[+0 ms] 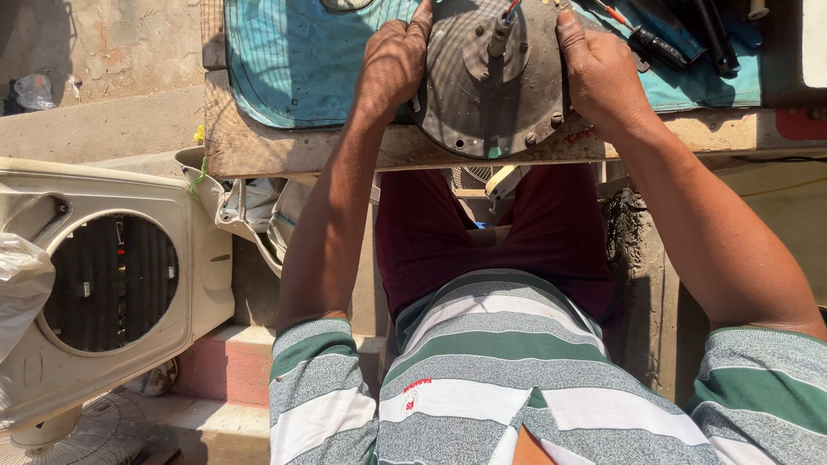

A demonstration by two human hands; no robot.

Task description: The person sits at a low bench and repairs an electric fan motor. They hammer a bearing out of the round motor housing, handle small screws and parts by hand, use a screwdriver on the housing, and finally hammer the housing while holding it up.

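A round, dark, dusty metal motor housing [491,95] with a short shaft [500,34] sticking up from its middle lies on a wooden workbench [258,146], partly on a teal mat [301,60]. My left hand [392,65] grips its left rim. My right hand [599,73] grips its right rim. Several bolts show around the housing's edge.
Screwdrivers and other dark tools [663,39] lie on the mat at the back right. A cream cooler casing with a round opening [103,284] leans at the left, a plastic bag [21,284] and a fan grille [86,435] beside it. Bags [250,211] hang below the bench.
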